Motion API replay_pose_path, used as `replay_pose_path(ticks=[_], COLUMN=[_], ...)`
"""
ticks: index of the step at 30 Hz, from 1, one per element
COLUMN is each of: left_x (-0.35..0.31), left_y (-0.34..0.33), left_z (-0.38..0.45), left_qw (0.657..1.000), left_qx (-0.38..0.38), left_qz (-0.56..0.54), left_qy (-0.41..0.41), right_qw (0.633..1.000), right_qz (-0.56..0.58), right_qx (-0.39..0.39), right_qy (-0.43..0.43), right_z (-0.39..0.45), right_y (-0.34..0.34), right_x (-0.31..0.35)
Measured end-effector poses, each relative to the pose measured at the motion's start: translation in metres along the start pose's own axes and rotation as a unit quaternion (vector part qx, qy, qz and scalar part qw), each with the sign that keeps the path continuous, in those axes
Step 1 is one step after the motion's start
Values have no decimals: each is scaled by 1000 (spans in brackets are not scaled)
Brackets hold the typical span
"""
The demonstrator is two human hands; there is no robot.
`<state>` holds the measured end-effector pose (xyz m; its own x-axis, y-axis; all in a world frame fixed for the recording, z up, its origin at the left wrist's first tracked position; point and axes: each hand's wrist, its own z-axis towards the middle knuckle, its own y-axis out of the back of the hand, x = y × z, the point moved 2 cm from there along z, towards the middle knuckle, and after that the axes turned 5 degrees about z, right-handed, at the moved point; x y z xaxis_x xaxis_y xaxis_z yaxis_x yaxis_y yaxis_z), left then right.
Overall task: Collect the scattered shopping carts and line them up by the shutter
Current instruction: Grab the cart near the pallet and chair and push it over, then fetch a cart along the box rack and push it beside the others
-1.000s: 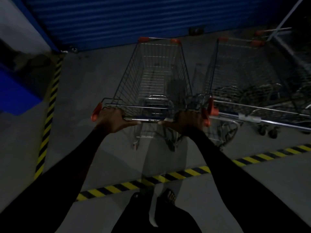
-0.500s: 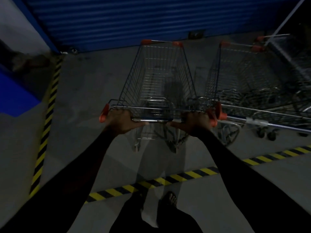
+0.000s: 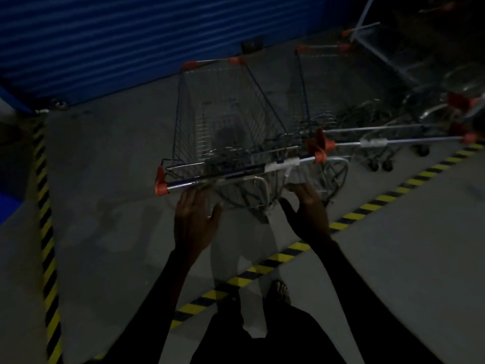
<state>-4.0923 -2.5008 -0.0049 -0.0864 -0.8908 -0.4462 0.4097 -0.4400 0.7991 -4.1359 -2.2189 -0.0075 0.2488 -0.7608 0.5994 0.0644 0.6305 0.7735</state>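
- Wire shopping cart point(image 3: 225, 122) w/ orange corner caps: nose toward blue shutter point(image 3: 131, 35), parked just left of a 2nd cart point(image 3: 341, 106), handle ends nearly touching.
- Handle bar point(image 3: 236, 174): chrome, tilted in view.
- Left hand point(image 3: 195, 219): released, fingers straight, tips at or just under bar; contact unclear.
- Right hand point(image 3: 308, 214): released, fingers spread, just short of bar.
- Hazard tape point(image 3: 275, 258): yellow/black stripe on floor, behind cart, crossing near person's foot point(image 3: 279, 291).

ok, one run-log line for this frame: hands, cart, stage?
left hand: open, off handle | right hand: open, off handle | cart: parked facing shutter, beside second cart | stage: released
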Motion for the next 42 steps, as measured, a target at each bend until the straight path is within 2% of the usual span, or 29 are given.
replay_pose_path(ticks=[3, 7, 13, 15, 20, 28, 33, 42], left_x=[-16, -54, -132, -152, -222, -355, -437, -560], left_y=[-6, -20, -31, -34, -38, -39, -41, -21], left_z=[-23, -42, -77, -85, -128, -221, -310, -481], left_qw=[996, 978, 920, 903, 846, 776, 714, 567], left_qx=[74, 171, 302, 340, 421, 444, 464, 523], left_qz=[-47, -110, -198, -207, -203, -231, -245, -253], left_qy=[16, -49, -150, -160, -255, -383, -464, -585], right_qw=[989, 971, 926, 914, 855, 767, 687, 528], right_qz=[79, 121, 121, 109, 78, 63, 55, 40], right_qx=[35, 21, -93, -108, -189, -307, -408, -539], right_qy=[-117, -206, -345, -376, -477, -560, -598, -655], right_z=[-50, -117, -226, -254, -348, -495, -598, -769], right_y=[15, 41, 84, 92, 120, 163, 190, 220], right_x=[6, 18, 17, 17, 16, 11, 13, 27])
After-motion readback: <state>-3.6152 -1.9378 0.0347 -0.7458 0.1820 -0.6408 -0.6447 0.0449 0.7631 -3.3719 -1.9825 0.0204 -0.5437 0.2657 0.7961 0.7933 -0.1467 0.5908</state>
